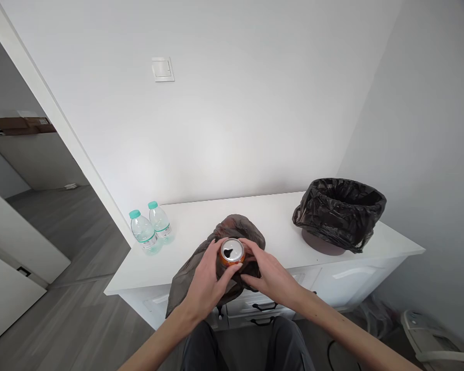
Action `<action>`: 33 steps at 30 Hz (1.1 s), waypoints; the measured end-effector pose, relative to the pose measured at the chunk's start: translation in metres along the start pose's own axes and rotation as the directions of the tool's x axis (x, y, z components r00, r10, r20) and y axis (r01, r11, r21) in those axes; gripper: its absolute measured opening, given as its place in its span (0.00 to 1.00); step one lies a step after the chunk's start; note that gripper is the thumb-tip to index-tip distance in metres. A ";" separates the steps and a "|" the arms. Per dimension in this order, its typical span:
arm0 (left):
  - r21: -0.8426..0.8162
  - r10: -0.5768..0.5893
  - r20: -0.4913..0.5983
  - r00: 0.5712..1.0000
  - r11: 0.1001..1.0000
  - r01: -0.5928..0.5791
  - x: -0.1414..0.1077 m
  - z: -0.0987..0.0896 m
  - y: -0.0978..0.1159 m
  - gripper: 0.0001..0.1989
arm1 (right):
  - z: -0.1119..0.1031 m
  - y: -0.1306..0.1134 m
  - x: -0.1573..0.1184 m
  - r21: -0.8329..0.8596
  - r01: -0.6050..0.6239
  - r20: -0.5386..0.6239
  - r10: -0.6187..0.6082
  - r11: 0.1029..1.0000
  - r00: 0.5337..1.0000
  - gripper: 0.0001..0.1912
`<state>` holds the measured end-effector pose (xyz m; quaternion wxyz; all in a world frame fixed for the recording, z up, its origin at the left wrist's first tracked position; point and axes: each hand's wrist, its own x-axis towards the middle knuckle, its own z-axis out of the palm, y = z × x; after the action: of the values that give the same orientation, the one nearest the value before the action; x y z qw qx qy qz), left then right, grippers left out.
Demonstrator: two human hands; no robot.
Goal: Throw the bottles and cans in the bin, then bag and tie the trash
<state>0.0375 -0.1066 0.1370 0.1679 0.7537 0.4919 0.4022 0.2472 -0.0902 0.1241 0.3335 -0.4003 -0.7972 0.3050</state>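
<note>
An opened drink can [232, 251] with a silver top and an orange side is upright between my hands. My left hand [209, 275] wraps its fingers and thumb round the can's left and front. On the right side, my right hand [268, 273] has its fingertips against the can, thumb and fingers curved. Beneath and behind them a dark, see-through plastic bag [237, 225] lies bunched on the white cabinet top [201, 208] and hangs over its front edge. Something reddish shows through the bag, too dim to name.
Two clear bottles with teal caps [143, 232] stand at the cabinet's left end. A brown bin [325, 243] lined with a black bag [340, 211] stands at the right. Drawers with black handles [265, 306] are below. A doorway opens on the left.
</note>
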 end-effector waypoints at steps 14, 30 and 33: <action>-0.111 -0.349 -0.398 0.849 0.936 0.333 0.029 -0.072 -0.121 0.33 | 0.019 0.023 -0.003 -0.458 0.039 0.372 0.151 0.888 0.916 0.35; -0.097 -0.415 -0.428 0.803 0.904 0.416 0.076 -0.039 -0.209 0.34 | 0.067 0.070 0.028 -0.579 0.056 0.106 0.006 0.813 0.994 0.35; -0.072 -0.381 -0.443 0.811 0.917 0.391 0.069 -0.035 -0.205 0.37 | 0.071 0.072 0.028 -0.582 0.131 0.187 -0.025 0.803 0.982 0.35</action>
<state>-0.1003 0.0437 0.0558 0.1193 0.5266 0.6644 0.5168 0.2105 -0.0468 0.0362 0.1355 -0.4234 -0.8937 0.0606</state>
